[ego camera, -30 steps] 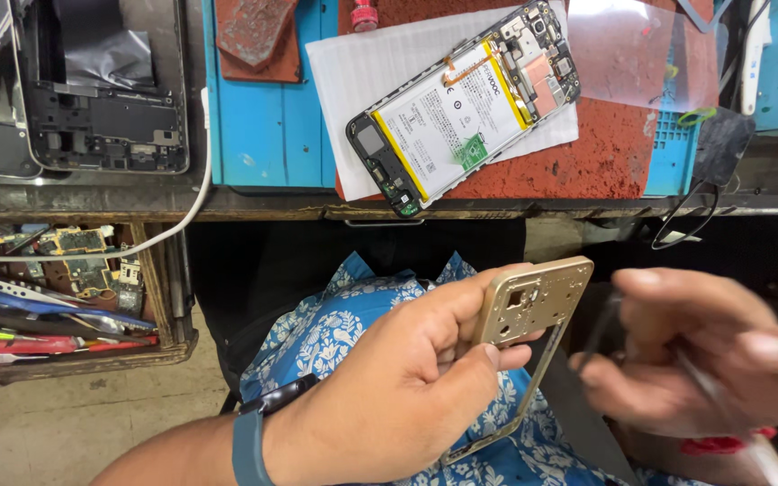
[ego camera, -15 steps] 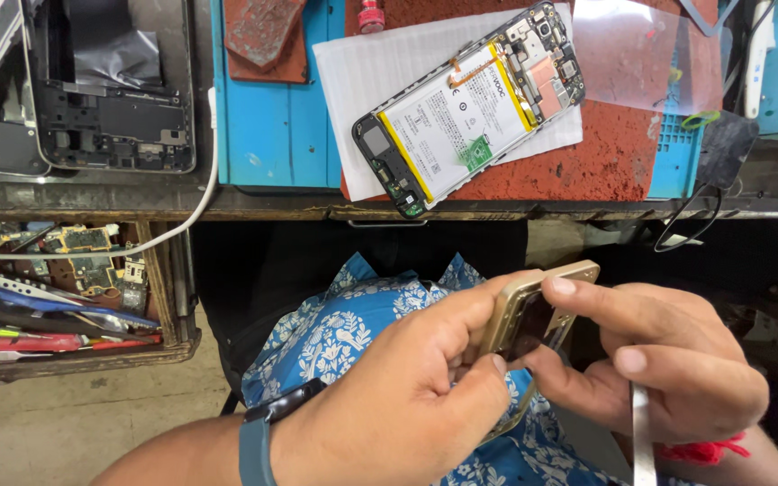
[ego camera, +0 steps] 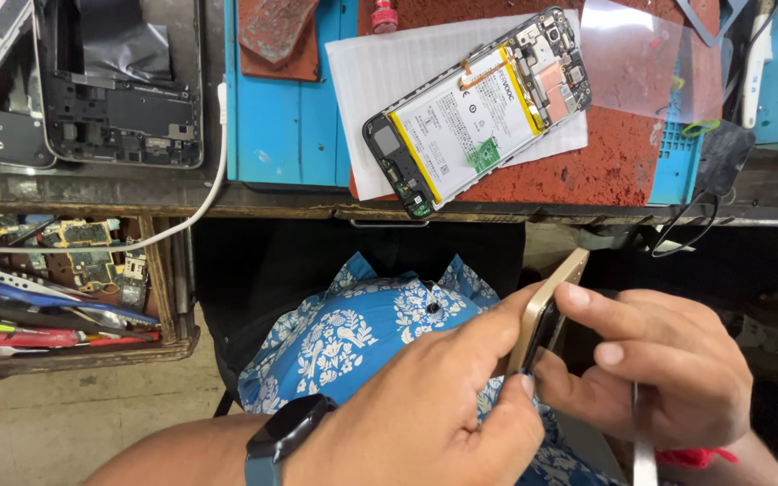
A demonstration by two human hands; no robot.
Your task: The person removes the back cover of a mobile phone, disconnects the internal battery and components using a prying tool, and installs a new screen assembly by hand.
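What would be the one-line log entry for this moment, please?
left hand: holds gold phone frame | right hand: fingers on frame | frame: edge-on, above lap | opened phone: on paper, bench

Worn dark table [ego camera: 137,193] edge; blue mat [ego camera: 285,135] on it. Below left of table, open wooden drawer [ego camera: 168,297]; grey concrete floor [ego camera: 74,414] beneath.

This was a phone repair workshop. An opened phone [ego camera: 477,108] with its battery bare lay on a red mat [ego camera: 623,144] on the worn tabletop [ego camera: 137,193], a stripped phone frame [ego camera: 123,85] sat near the left edge, and a drawer [ego camera: 65,297] below held loose circuit boards and tools.
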